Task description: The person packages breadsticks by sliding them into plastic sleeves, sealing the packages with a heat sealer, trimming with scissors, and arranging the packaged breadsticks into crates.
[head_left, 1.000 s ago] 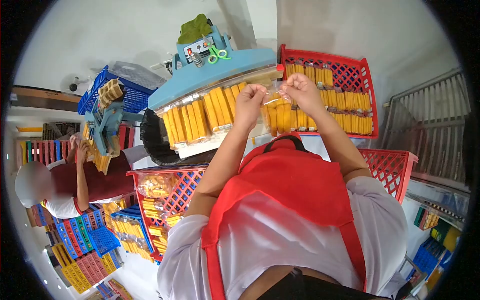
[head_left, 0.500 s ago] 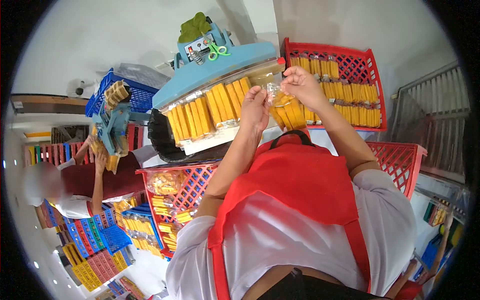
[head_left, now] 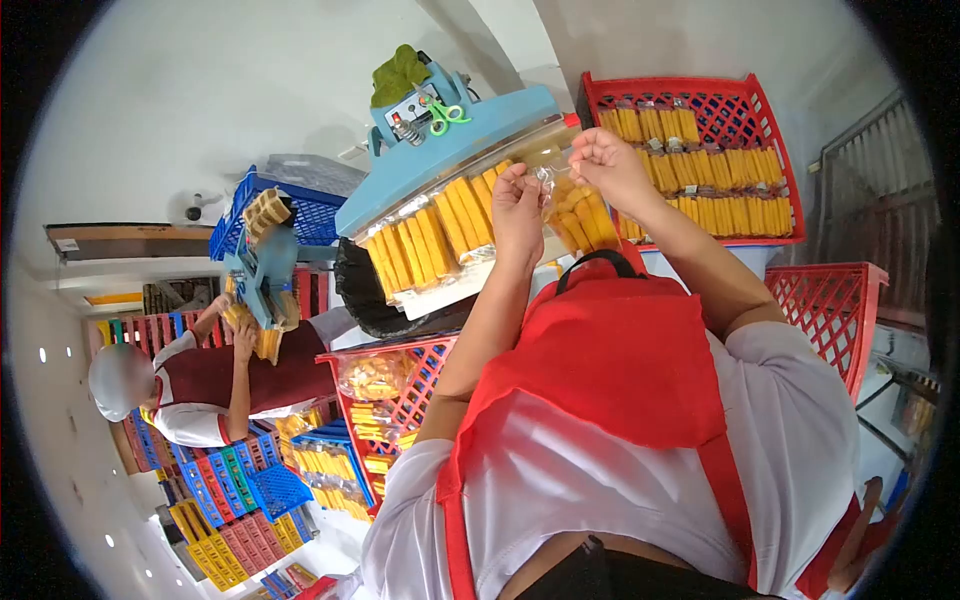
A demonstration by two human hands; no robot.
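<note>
In the head view, a clear plastic bag [head_left: 583,220] of yellow sticks hangs between my hands in front of my chest. My left hand [head_left: 518,210] pinches its upper left edge, fingertips and thumb together. At the upper right edge, my right hand [head_left: 612,170] is closed on the same bag, its fingers curled. Close behind my hands is a light-blue bag sealer [head_left: 450,150]. Filled bags of yellow sticks [head_left: 425,245] lie side by side along its front, on a white ledge [head_left: 440,288].
A red crate [head_left: 797,190] with rows of filled bags stands at the right, another red crate [head_left: 825,320] below it. More bags lie in a red crate [head_left: 335,375] at left. A co-worker [head_left: 215,385] handles bags at a second sealer [head_left: 265,275]. Green-handled scissors [head_left: 447,118] rest on the near sealer.
The whole scene has shifted rightward in the picture as the camera turned. My hands keep hold of the bag's top, with little change in their grip.
</note>
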